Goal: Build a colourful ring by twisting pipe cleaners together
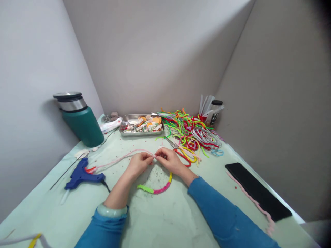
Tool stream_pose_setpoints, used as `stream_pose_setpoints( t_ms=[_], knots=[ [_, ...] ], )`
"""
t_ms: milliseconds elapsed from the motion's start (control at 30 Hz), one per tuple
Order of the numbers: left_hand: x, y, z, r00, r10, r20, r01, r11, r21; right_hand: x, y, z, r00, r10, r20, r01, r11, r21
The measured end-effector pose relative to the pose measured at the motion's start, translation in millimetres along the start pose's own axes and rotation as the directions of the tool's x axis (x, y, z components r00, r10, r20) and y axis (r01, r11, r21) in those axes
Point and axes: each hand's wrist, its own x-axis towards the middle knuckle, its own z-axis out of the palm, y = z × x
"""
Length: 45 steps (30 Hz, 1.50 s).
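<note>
My left hand (pixel 139 162) and my right hand (pixel 169 160) meet at the middle of the table, fingertips pinched together on a pale pink pipe cleaner (pixel 121 157) that trails off to the left. A curved piece made of green, pink and yellow pipe cleaner (pixel 157 188) lies on the table just below my right hand. Both sleeves are blue.
A blue glue gun (pixel 82 174) lies at the left, a green flask (pixel 80 119) behind it. A metal tray (pixel 123 130) of small pieces sits at the back, a heap of coloured pipe cleaners (pixel 190 132) and scissors (pixel 178 148) to its right. A black phone (pixel 257 191) lies at the right.
</note>
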Motion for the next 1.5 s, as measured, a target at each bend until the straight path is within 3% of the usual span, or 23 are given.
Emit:
stream_pose_setpoints(
  t_ms=[200,567,1000,1500],
  knots=[
    [5.9,-6.7,0.2,0.991,0.131,-0.025,-0.128,0.988,0.082,0.5,0.1,0.7,1.0,-0.019,0.0,0.019,1.0,-0.016],
    [6.0,-8.6,1.6,0.989,0.146,-0.034,-0.141,0.982,0.128,-0.9,-5.1,-0.1,0.993,-0.117,-0.016,0.115,0.99,-0.079],
    [6.5,-9.6,2.4,0.969,0.231,-0.085,-0.216,0.963,0.16,2.2,4.7,6.7,0.99,0.14,0.0,-0.139,0.98,0.14],
    [5.7,-8.2,3.9,0.963,0.262,-0.069,-0.255,0.963,0.088,4.8,-3.1,4.5,0.979,0.203,-0.002,-0.193,0.937,0.291]
  ],
)
